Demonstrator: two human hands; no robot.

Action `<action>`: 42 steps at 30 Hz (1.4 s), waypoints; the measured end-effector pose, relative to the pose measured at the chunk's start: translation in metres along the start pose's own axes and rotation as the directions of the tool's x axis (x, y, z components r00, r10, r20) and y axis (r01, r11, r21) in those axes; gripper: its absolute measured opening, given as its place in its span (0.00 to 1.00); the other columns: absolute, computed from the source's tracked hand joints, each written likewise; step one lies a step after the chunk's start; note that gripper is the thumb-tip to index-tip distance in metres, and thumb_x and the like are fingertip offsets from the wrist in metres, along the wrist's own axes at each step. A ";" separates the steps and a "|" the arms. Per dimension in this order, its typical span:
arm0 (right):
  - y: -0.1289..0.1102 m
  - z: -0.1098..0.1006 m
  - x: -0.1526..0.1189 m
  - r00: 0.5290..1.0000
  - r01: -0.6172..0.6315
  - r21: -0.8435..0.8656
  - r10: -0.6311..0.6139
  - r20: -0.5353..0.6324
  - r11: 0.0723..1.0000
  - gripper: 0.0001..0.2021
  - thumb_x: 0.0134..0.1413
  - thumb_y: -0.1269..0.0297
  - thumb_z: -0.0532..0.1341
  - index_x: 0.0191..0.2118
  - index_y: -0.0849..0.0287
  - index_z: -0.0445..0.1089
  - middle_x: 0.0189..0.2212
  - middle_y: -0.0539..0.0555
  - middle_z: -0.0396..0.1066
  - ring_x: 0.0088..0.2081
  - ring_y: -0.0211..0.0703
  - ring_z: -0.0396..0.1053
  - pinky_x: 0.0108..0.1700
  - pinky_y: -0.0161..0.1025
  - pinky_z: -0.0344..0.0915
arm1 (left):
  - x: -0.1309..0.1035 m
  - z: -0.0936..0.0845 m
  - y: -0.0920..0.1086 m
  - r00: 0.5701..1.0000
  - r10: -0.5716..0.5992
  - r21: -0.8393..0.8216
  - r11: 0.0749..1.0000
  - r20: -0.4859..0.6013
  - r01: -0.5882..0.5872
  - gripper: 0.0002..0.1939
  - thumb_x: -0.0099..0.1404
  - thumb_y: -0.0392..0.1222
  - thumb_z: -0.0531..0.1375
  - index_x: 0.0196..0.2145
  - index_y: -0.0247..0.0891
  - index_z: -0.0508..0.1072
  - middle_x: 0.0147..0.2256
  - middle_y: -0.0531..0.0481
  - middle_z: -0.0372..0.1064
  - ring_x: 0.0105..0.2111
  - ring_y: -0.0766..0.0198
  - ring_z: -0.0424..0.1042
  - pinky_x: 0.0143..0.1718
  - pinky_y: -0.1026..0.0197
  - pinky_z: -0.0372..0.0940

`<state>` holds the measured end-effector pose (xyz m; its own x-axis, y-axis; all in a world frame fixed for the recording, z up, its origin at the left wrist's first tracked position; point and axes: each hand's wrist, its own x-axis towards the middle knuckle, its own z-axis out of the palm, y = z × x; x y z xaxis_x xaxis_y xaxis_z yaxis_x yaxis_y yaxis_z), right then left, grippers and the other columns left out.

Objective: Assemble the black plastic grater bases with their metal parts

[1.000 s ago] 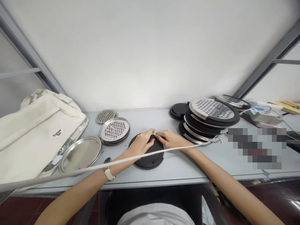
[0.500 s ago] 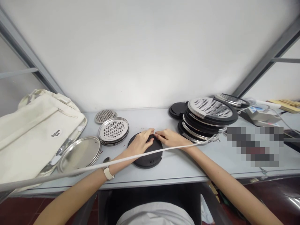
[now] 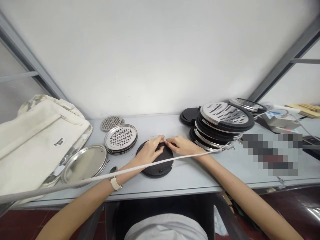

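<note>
Two hands meet at the far rim of the round black disc point(image 3: 155, 171), which lies flat below and toward you from your fingertips. No long axis to note; it reads as round. Your left hand point(image 3: 149, 150) is the nearer, lying over the disc's left and far part, fingers bent, thumb on the inner side. Your right hand point(image 3: 180, 145) comes in from beyond the right rim, thumb and forefinger drawn together. One small pale piece point(image 3: 164, 141) shows between both sets of fingertips; which hand grips it, cannot tell. A white cable point(image 3: 185, 156) crosses on your side of both hands.
</note>
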<state>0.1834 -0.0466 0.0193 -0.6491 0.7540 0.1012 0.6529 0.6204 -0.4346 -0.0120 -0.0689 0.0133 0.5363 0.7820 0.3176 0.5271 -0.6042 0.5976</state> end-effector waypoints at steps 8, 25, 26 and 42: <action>-0.001 0.001 0.000 1.000 0.022 -0.003 -0.022 -0.017 1.000 0.17 0.64 0.63 0.48 0.33 0.63 0.72 0.24 0.56 0.72 0.23 0.37 0.65 0.28 0.34 0.50 | 0.000 0.002 -0.002 1.000 0.007 0.032 0.999 -0.019 -0.007 0.17 0.64 0.33 0.54 0.50 0.39 0.61 0.48 0.45 0.67 0.48 0.59 0.69 0.50 0.55 0.65; -0.001 0.004 0.000 0.997 0.049 -0.119 -0.055 -0.049 0.992 0.18 0.64 0.63 0.47 0.32 0.64 0.71 0.22 0.56 0.72 0.22 0.35 0.64 0.27 0.33 0.49 | -0.001 0.004 -0.005 0.999 0.046 0.026 0.999 -0.022 -0.045 0.14 0.66 0.36 0.53 0.50 0.39 0.59 0.48 0.45 0.66 0.50 0.60 0.67 0.52 0.53 0.63; -0.001 0.004 0.000 0.997 0.050 -0.119 -0.056 -0.050 0.992 0.18 0.64 0.63 0.47 0.32 0.64 0.71 0.22 0.56 0.72 0.22 0.35 0.64 0.27 0.33 0.49 | -0.001 0.004 -0.005 0.999 0.043 0.025 0.999 -0.025 -0.042 0.14 0.66 0.36 0.53 0.50 0.39 0.59 0.48 0.45 0.66 0.50 0.60 0.67 0.52 0.53 0.63; -0.001 0.002 0.000 0.999 0.051 -0.113 -0.051 0.002 0.992 0.17 0.62 0.65 0.48 0.29 0.65 0.70 0.21 0.55 0.71 0.20 0.33 0.61 0.27 0.33 0.48 | 0.002 0.003 -0.006 0.999 0.037 -0.023 0.999 -0.016 -0.038 0.20 0.64 0.35 0.54 0.54 0.39 0.59 0.47 0.45 0.69 0.48 0.60 0.70 0.51 0.56 0.64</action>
<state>0.1817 -0.0481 0.0180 -0.6826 0.7206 0.1213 0.6587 0.6786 -0.3250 -0.0120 -0.0643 0.0076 0.5451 0.7613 0.3512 0.4914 -0.6295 0.6018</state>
